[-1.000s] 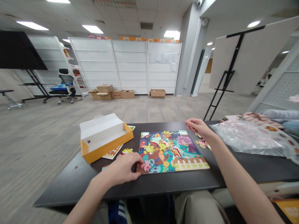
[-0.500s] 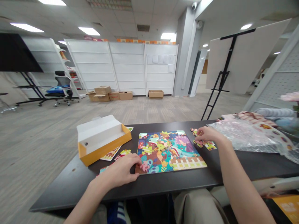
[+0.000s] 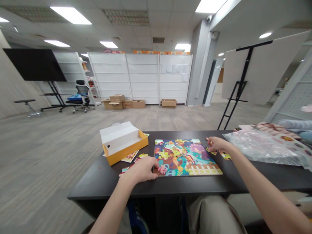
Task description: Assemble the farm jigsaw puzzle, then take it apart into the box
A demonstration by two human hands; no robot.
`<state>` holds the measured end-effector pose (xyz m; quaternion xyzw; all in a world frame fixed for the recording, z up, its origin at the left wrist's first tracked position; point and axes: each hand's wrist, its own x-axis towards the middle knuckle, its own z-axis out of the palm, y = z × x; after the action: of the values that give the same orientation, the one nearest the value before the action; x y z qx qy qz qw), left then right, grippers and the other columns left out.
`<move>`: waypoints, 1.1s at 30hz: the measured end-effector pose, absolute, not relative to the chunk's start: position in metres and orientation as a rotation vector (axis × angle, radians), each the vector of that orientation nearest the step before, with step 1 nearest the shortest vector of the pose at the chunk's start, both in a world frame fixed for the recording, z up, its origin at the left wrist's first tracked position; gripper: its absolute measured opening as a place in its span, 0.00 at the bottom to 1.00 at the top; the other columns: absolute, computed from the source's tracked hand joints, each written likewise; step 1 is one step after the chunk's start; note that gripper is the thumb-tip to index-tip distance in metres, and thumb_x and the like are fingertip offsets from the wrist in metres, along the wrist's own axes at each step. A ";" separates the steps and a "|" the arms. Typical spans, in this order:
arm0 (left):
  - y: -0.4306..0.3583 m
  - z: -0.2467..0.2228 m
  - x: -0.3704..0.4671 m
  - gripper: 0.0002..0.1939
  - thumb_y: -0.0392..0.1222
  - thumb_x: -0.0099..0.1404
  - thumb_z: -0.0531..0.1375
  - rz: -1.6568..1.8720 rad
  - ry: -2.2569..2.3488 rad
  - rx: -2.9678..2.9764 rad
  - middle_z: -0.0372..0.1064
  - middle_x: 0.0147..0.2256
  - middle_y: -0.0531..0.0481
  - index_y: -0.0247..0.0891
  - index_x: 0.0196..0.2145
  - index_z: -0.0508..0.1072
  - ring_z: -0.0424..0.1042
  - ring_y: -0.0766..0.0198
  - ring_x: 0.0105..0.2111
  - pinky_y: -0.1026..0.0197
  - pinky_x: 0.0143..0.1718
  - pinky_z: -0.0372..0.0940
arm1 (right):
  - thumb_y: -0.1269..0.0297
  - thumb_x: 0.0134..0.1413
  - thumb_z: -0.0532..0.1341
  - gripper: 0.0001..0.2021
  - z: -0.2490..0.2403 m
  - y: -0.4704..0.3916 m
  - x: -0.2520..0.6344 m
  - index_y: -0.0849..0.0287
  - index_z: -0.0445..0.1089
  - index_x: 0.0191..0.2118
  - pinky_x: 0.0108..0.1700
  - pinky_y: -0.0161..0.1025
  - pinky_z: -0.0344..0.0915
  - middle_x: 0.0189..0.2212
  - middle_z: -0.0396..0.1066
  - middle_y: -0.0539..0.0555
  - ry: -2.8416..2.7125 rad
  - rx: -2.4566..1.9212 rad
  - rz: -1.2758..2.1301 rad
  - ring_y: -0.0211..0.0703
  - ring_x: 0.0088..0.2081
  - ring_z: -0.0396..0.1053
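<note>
A colourful jigsaw puzzle board (image 3: 202,159) lies flat on the black table, with several loose pieces scattered over its picture. My left hand (image 3: 143,169) curls round the board's near left corner, thumb at the near edge and fingertips at the left side. Right of the board, my right hand (image 3: 218,144) has its fingers pinched together on a small puzzle piece (image 3: 212,142), partly hidden by the fingers. Other loose puzzle pieces (image 3: 226,156) lie below that hand. More pieces (image 3: 143,156) lie just left of the board, beyond my left hand.
An open yellow box (image 3: 129,152) with a white lid stands at the table's left, over some printed cards (image 3: 130,157). Clear plastic packaging (image 3: 258,146) and folded cloth cover the right end. My knees are under the near edge.
My view has turned left and tilted up a little, so everything sits further right in the picture. My right hand has closed its fingers at the loose pieces. The left stays at the corner.
</note>
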<state>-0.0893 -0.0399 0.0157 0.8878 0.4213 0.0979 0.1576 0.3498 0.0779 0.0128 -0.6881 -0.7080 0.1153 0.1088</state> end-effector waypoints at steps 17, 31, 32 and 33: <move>-0.035 -0.005 -0.102 0.13 0.37 0.53 0.68 0.587 1.032 2.272 0.77 0.44 0.50 0.41 0.39 0.81 0.74 0.59 0.44 0.60 0.49 0.65 | 0.68 0.44 0.65 0.10 0.035 0.015 0.139 0.60 0.78 0.36 0.30 0.33 0.67 0.28 0.78 0.51 -2.479 -1.149 1.329 0.40 0.29 0.74; -0.038 -0.003 -0.100 0.14 0.39 0.55 0.67 0.522 1.136 2.282 0.76 0.47 0.49 0.43 0.41 0.80 0.74 0.56 0.47 0.57 0.52 0.65 | 0.72 0.46 0.60 0.13 0.016 0.013 0.142 0.59 0.81 0.37 0.28 0.32 0.64 0.29 0.78 0.51 -2.465 -1.070 1.305 0.40 0.28 0.72; -0.039 -0.003 -0.100 0.14 0.39 0.55 0.66 0.516 1.142 2.284 0.76 0.47 0.49 0.43 0.42 0.80 0.74 0.56 0.47 0.57 0.53 0.65 | 0.72 0.46 0.61 0.13 0.015 0.012 0.141 0.59 0.81 0.37 0.29 0.32 0.65 0.30 0.78 0.52 -2.449 -1.078 1.296 0.40 0.29 0.72; -0.039 -0.002 -0.099 0.14 0.39 0.55 0.66 0.514 1.144 2.283 0.76 0.47 0.49 0.43 0.42 0.80 0.74 0.56 0.47 0.57 0.53 0.65 | 0.72 0.46 0.61 0.12 0.014 0.011 0.141 0.59 0.80 0.37 0.31 0.33 0.66 0.30 0.79 0.52 -2.430 -1.086 1.288 0.41 0.30 0.73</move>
<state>-0.0995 -0.0390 -0.0024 0.8450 0.4235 0.1902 0.2653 0.1407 0.0115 0.0139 -0.3657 -0.8183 0.4338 0.0922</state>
